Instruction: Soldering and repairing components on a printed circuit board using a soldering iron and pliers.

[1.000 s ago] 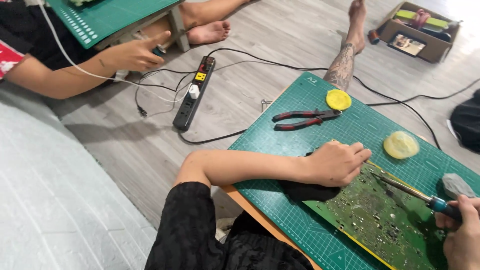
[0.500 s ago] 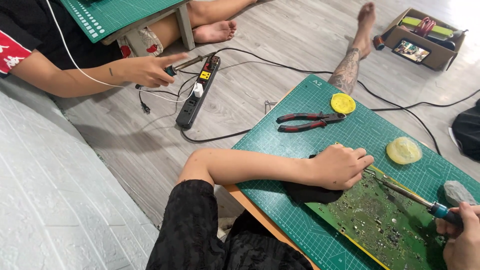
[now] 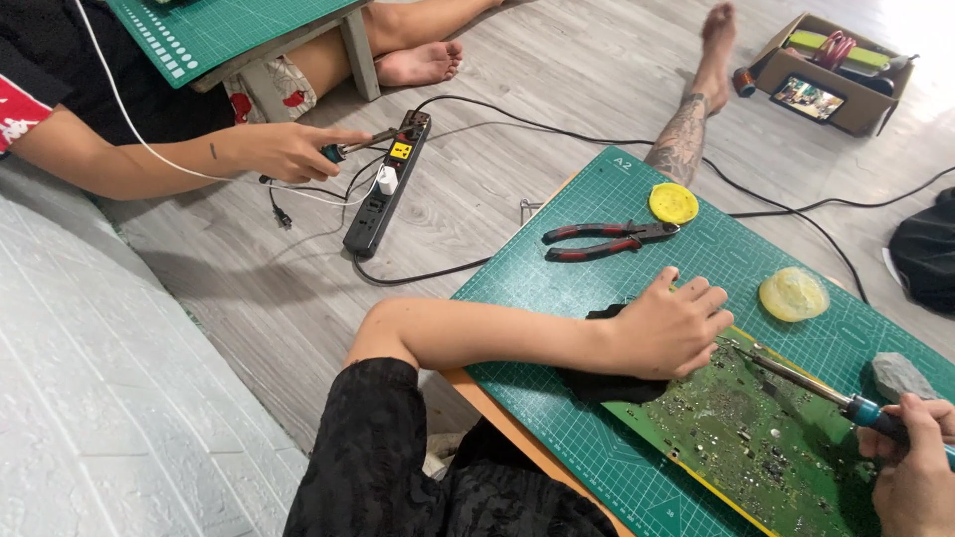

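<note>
Two hands at the green circuit board on the cutting mat. Left hand — loosely curled, grasping nothing — presses the board's upper-left corner. Right hand clenches the soldering iron; its tip rests on the board just beside the left fingers.

The flat green printed circuit board, densely populated with small components and edged in yellow, lies at an angle on the green gridded cutting mat, its near corner resting on a black cloth. The slim metal-tipped soldering iron with blue grip slants low over the board, tip toward its upper-left area.
</note>
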